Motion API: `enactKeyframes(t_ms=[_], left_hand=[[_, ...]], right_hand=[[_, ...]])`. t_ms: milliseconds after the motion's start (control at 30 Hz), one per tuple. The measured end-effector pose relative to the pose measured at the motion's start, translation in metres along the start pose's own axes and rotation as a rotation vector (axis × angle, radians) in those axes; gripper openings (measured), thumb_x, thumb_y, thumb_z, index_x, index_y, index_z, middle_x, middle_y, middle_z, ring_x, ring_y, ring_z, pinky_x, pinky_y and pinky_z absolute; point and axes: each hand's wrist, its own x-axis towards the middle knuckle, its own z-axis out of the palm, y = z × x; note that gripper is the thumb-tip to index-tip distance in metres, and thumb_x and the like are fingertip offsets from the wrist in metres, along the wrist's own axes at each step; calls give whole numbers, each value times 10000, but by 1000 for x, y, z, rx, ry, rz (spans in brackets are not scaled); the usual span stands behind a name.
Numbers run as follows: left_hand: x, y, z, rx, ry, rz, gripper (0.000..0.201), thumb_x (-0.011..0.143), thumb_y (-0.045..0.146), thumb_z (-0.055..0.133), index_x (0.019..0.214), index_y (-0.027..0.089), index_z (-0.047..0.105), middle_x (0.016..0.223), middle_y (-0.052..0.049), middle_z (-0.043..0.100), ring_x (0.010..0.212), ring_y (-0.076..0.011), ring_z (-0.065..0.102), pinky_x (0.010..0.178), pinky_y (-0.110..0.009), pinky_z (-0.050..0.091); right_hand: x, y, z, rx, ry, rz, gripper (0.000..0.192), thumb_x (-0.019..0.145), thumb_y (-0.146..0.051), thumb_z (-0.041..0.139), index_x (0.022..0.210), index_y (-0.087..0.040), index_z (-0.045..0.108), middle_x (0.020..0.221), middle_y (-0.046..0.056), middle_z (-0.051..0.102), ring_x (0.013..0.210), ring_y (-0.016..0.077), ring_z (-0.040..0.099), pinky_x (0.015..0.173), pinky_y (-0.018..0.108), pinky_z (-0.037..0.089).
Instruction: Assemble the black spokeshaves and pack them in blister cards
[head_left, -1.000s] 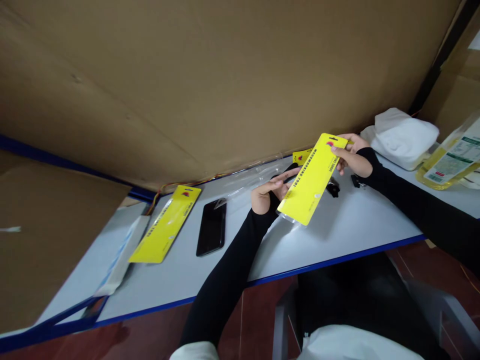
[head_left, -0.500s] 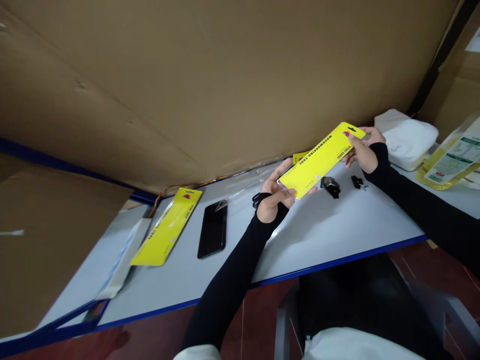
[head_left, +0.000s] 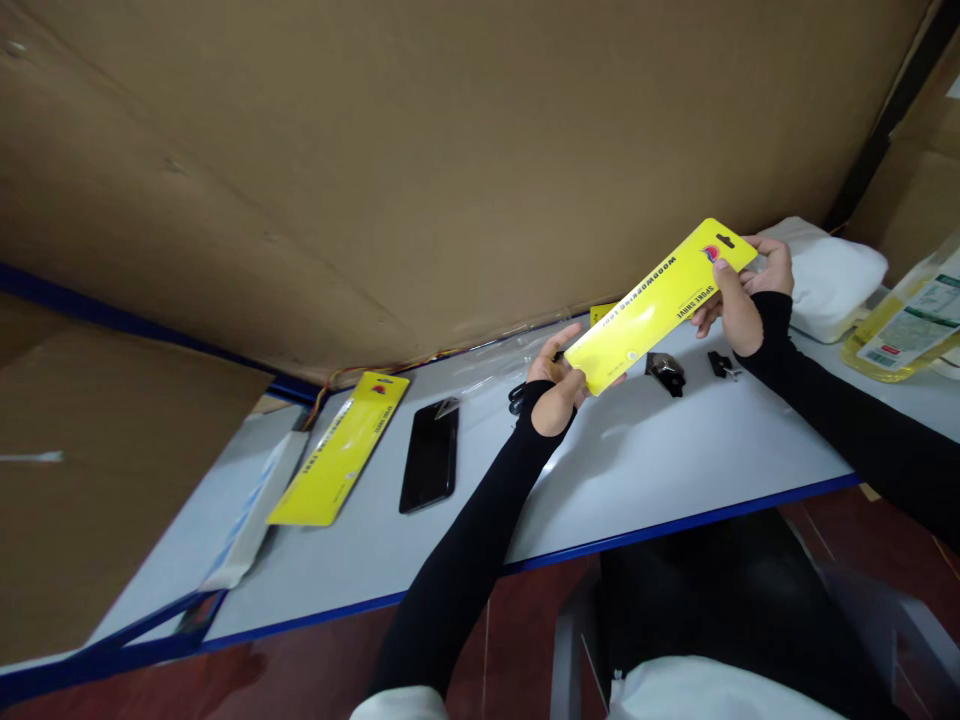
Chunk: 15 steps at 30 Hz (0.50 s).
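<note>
A yellow packaging card [head_left: 649, 312] printed "WOODWORKING TOOL" and "SPOKE SHAVE" is held tilted above the table, its right end higher. My left hand [head_left: 553, 392] pinches the lower left end, thumb on the printed face. At the upper right end, my right hand [head_left: 742, 295] grips it near the hanging slot, thumb on top. Below the card lie a dark metal part [head_left: 665, 374] and a small black piece with a screw [head_left: 723, 366]. Some black item [head_left: 517, 398] lies partly hidden behind my left hand.
On the table's left side rest another yellow card [head_left: 341, 450] and a black phone [head_left: 429, 458]. Clear plastic packaging [head_left: 487, 365] lies along the cardboard wall [head_left: 450, 160]. To the right stand a white bundle [head_left: 836, 275] and a bottle of yellow liquid [head_left: 904, 325].
Both hands still hold the card. Its right end has risen and shifted right with my right hand, and the view has moved slightly.
</note>
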Motion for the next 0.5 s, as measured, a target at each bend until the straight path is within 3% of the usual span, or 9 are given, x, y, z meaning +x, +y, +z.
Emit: enactKeyframes(t_ms=[200,367,500], left_hand=[[4,-1,-3,-7,5,6,850,581,139,817,1379,210,533,1256,-153,764,1366,-439,617,1031,-648,590],[5,-7,-8,-21,-34,41,919,601,137,819,1463,193,505,869,-61,795,1241,-411,707,994,-614,620],[2,-6,-12,1,-70,27,967,650,158,818,1548,215,464,758,-24,757,1187,-408,734,980,-614,625]], right_hand=[[-2,1,-5,-93,-30,-9,655,854,-704,699,1238,-328,325,908,53,706,558,245,691,409,367,478],[-7,5,-6,-109,-55,4,715,844,-742,706,1295,-340,323,916,37,699,552,212,682,413,344,492],[-11,5,-7,-99,-92,-6,754,816,-735,739,1299,-340,315,990,45,710,550,205,677,404,356,512]])
